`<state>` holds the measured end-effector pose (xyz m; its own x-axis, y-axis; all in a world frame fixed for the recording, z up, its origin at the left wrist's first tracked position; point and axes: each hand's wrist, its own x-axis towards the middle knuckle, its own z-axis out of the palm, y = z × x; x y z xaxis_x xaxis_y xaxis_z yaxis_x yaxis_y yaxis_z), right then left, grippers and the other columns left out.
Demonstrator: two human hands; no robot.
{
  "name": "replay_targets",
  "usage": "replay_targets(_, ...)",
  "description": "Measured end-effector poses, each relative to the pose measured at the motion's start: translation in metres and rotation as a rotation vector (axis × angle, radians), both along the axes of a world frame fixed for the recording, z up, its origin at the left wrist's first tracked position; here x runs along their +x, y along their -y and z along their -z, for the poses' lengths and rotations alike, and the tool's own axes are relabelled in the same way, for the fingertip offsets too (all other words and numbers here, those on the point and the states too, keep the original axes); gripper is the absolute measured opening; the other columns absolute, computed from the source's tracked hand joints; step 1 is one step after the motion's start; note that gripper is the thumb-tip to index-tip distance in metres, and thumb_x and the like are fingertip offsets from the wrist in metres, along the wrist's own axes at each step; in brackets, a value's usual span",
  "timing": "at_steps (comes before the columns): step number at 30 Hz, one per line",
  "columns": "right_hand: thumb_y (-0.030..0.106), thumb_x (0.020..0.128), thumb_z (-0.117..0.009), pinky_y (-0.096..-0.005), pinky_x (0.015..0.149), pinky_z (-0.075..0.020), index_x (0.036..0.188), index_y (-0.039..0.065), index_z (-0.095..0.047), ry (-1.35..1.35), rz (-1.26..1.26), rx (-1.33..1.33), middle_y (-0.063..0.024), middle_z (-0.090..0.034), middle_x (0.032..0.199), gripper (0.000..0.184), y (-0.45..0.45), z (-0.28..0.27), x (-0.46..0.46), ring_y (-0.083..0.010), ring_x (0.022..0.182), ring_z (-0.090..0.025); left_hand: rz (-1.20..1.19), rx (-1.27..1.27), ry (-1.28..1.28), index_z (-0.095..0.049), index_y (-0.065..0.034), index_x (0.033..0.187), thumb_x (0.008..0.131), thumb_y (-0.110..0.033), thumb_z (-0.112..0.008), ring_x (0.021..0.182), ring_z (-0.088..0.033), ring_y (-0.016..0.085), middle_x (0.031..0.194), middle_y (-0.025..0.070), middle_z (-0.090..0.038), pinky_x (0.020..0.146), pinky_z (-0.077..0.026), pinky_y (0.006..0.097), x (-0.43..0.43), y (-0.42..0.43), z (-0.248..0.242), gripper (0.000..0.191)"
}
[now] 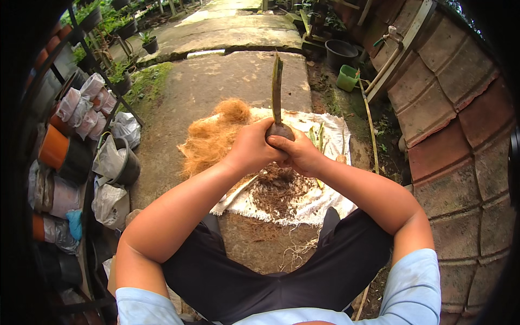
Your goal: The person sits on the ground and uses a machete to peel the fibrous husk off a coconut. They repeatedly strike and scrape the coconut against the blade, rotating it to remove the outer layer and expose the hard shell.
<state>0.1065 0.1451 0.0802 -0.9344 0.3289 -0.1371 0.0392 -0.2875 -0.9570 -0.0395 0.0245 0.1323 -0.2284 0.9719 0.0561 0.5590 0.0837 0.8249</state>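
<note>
Both hands are wrapped around a round, dark brown ball of growing medium (pixel 280 131), held up in front of me. A long, stiff green leaf (pixel 276 89), like a snake plant's, stands upright out of its top. My left hand (pixel 256 140) grips the ball from the left, and my right hand (pixel 298 150) from the right, with its thumb across the front. Beneath the hands, a heap of dark soil and fibre (pixel 280 191) lies on a frayed white woven sack (pixel 337 195). Orange-brown coconut-like fibre (pixel 215 134) is piled on the sack's left side.
More cut leaves (pixel 320 136) lie on the sack at right. Pots and plastic bags (pixel 111 205) crowd the left side beside a black bucket (pixel 126 162). A green container (pixel 347 78) and a black basin (pixel 340 53) stand at back right, near stacked roof tiles (pixel 447 142). Loose strings (pixel 298 248) trail below the sack.
</note>
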Motion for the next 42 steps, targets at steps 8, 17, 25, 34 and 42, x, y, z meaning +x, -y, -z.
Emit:
replay_targets(8,0.042,0.096,-0.073,-0.0259,0.069,-0.0489,0.130,0.011,-0.058,-0.038,-0.002,-0.358,-0.0048,-0.064,0.118,0.048,-0.009,-0.016,0.004,-0.0133,0.100,-0.062,-0.041,0.218,0.264,-0.049,0.0033,0.146,0.084,-0.012,-0.081,0.125,-0.065,0.034,0.145,0.0282,-0.057,0.093,-0.063,0.0447,-0.015,0.011,-0.019,0.072)
replay_targets(17,0.046,0.102,-0.064,-0.0229,0.050,-0.0394,0.125,0.013,-0.060,0.039,0.043,-0.420,-0.0097,-0.073,0.107,0.041,-0.018,-0.021,0.011,-0.0127,0.064,-0.054,-0.113,-0.019,0.662,-0.051,0.0032,0.141,0.096,-0.009,-0.067,0.129,-0.063,0.032,0.149,0.0227,-0.054,0.096,-0.063,0.0410,-0.055,0.014,-0.012,0.049)
replay_targets(25,0.043,0.102,-0.069,-0.0204,0.043,-0.0362,0.128,0.010,-0.052,-0.039,0.007,-0.260,-0.0026,-0.061,0.091,0.045,0.003,-0.024,-0.003,-0.0054,0.056,-0.047,0.155,-0.007,0.625,-0.043,-0.0030,0.153,0.085,-0.017,-0.079,0.117,-0.065,0.023,0.129,0.0156,-0.065,0.103,-0.053,0.0348,-0.016,0.003,0.012,0.079)
replay_targets(34,0.052,0.112,-0.045,-0.0232,0.046,-0.0398,0.140,0.009,-0.047,-0.014,0.074,0.097,-0.0014,-0.062,0.095,0.051,0.008,-0.029,-0.005,-0.0064,0.060,-0.052,0.286,0.008,0.470,-0.039,-0.0035,0.146,0.095,-0.029,-0.084,0.115,-0.062,0.018,0.123,0.0136,-0.066,0.100,-0.051,0.0333,-0.015,-0.004,0.015,0.073)
replay_targets(42,0.050,0.116,-0.030,-0.0261,0.050,-0.0433,0.136,0.008,-0.050,0.009,0.106,0.227,-0.0023,-0.061,0.089,0.051,0.012,-0.031,0.005,-0.0098,0.064,-0.054,0.234,-0.013,0.873,-0.038,-0.0062,0.145,0.106,-0.036,-0.067,0.117,-0.066,0.017,0.128,0.0118,-0.061,0.096,-0.060,0.0360,-0.009,0.004,0.007,0.057)
